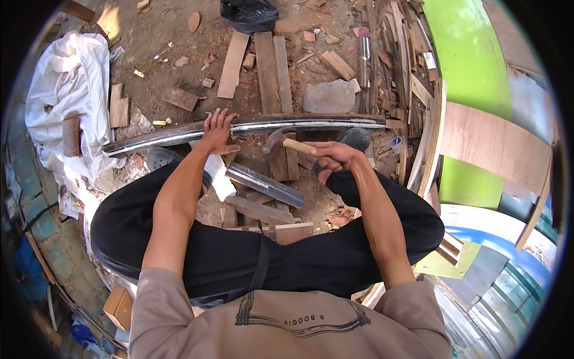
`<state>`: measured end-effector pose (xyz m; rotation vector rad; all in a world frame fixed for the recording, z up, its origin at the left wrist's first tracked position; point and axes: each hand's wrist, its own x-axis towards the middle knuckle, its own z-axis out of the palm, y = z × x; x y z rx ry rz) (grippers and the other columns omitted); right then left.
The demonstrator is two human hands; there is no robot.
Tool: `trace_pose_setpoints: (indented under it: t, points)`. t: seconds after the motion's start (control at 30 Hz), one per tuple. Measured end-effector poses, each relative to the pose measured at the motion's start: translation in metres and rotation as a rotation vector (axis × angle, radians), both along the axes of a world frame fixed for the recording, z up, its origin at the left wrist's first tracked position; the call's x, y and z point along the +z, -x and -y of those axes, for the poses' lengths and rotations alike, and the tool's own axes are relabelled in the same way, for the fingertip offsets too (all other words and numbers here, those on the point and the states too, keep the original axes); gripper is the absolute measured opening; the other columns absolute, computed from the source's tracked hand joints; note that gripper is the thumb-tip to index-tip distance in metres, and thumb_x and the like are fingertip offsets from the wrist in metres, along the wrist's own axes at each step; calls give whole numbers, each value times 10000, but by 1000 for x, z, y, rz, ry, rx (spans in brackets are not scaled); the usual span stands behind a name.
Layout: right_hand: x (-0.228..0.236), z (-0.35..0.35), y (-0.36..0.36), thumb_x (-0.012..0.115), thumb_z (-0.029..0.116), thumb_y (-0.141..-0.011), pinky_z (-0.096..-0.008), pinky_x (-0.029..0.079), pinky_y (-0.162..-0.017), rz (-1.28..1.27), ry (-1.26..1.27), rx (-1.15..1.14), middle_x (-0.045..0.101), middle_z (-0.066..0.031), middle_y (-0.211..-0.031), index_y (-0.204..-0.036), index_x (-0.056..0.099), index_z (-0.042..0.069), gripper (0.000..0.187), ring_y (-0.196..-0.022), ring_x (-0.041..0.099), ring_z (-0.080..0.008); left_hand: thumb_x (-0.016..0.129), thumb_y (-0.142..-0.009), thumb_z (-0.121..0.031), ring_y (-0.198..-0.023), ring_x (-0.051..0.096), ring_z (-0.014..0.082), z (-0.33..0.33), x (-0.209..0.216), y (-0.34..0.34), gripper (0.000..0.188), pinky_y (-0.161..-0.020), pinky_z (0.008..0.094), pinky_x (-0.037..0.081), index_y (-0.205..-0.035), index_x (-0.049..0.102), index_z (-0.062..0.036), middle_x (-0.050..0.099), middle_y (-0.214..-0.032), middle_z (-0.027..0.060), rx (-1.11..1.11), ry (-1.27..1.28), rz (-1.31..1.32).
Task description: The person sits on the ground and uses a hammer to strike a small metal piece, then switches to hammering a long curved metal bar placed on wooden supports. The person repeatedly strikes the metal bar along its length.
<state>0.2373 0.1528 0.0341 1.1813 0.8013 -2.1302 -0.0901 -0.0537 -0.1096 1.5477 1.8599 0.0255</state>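
Observation:
A long dark wooden strip point(323, 122) with a white line along it lies crosswise in front of me. My left hand point(219, 131) rests on it left of the middle, fingers spread over the wood and thumb apart. In my right hand point(335, 154) is a hammer point(298, 146), held by its pale wooden handle. Its dark head point(275, 141) is just on the near side of the strip, above short boards. A shorter dark piece point(266, 185) with a light stripe lies between my legs, beside a grey-brown wood block point(258, 210).
Loose planks point(266, 72) and offcuts lie on the dirt beyond the strip, with a grey stone point(330, 96) and a black plastic bag point(249, 13). A white sack point(66, 90) lies at left. Long boards and a green panel point(472, 60) line the right side.

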Motion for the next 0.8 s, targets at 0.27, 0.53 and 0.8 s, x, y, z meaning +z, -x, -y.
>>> trace_pose_setpoints:
  t: [0.27, 0.53, 0.8]
  points:
    - [70, 48, 17, 702, 365, -828, -404, 438, -995, -163, -787, 807, 637, -206, -1212, -1384, 531, 229, 597, -1136, 590, -392, 601, -896, -491, -1253, 486, 375, -10, 28, -45, 562, -1046, 509, 370, -1280, 582, -80, 538, -1311, 237, 342, -356, 194]
    - [40, 76, 1, 715, 341, -830, -403, 473, -955, -308, -966, 881, 637, -198, -1212, -1376, 538, 195, 593, -1087, 614, -385, 670, -907, -342, -766, 640, 199, -11, 39, -105, 362, -651, 310, 587, -1020, 707, 0, 687, -959, 69, 933, 403, 1010]
    - [24, 112, 8, 703, 327, -816, -430, 501, -903, -329, -985, 933, 663, -228, -1129, -1368, 548, 187, 590, -1033, 634, -402, 666, -897, -367, -783, 645, 202, 1, 50, -96, 361, -710, 365, 542, -879, 705, -9, 689, -868, 74, 981, 264, 869]
